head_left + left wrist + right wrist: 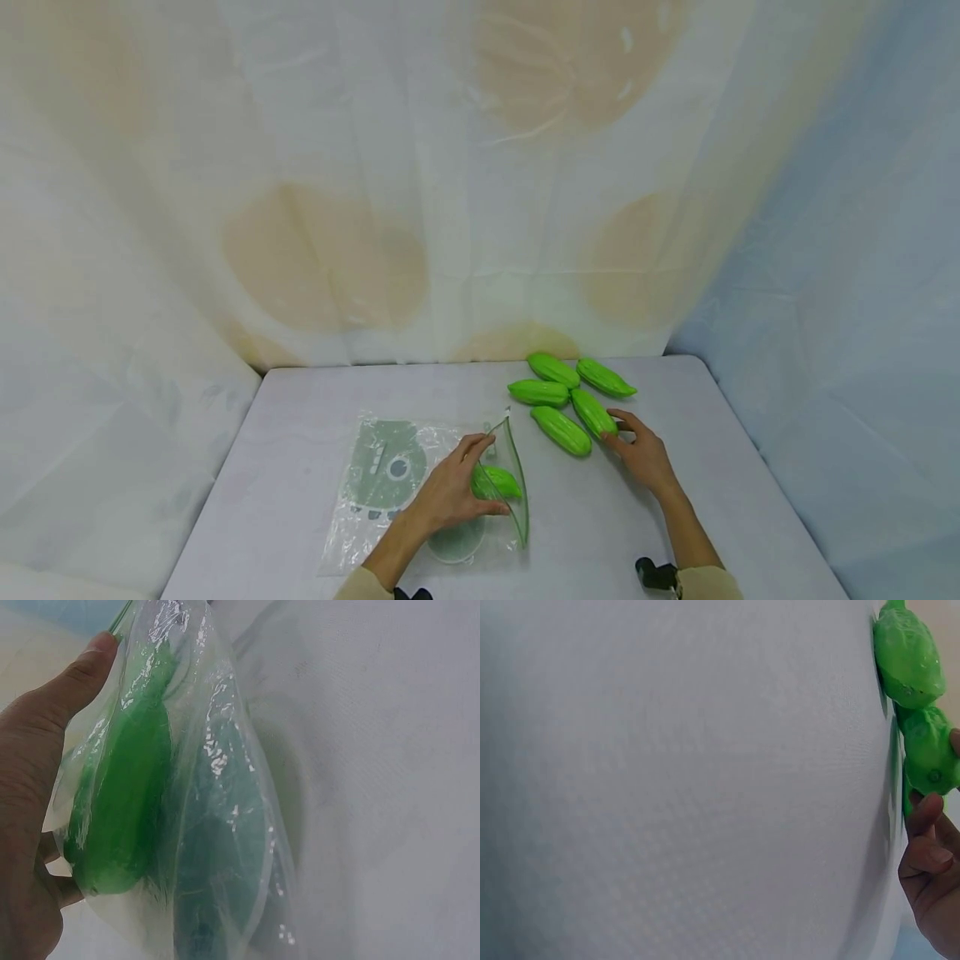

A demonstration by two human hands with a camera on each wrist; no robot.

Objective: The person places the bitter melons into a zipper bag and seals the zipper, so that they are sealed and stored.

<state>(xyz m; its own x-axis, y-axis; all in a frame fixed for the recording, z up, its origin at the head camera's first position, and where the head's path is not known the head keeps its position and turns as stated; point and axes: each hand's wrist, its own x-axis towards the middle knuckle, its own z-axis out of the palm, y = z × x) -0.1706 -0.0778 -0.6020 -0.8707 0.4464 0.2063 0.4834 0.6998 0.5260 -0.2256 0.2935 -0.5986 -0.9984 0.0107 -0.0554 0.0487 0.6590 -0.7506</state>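
Observation:
My left hand (pixel 453 492) holds a clear zip bag (pixel 386 467) with green print by its mouth, thumb and fingers spread along the green-edged opening. Inside the mouth lies one green bitter melon (pixel 504 482); the left wrist view shows this melon (pixel 127 802) through the film beside my thumb. Over on the right, my right hand (pixel 643 454) holds the near end of another bitter melon (pixel 592 410) between thumb and fingers. In the right wrist view, that melon's blunt end (pixel 934 774) faces the camera, with part of the hand cut off by the frame.
Several more bitter melons lie around the held one: one nearer (pixel 561 430), one to the left (pixel 540 392) and two at the table's back edge. A white table (pixel 285 433) carries everything. Printed curtains (pixel 420 250) hang behind and at both sides.

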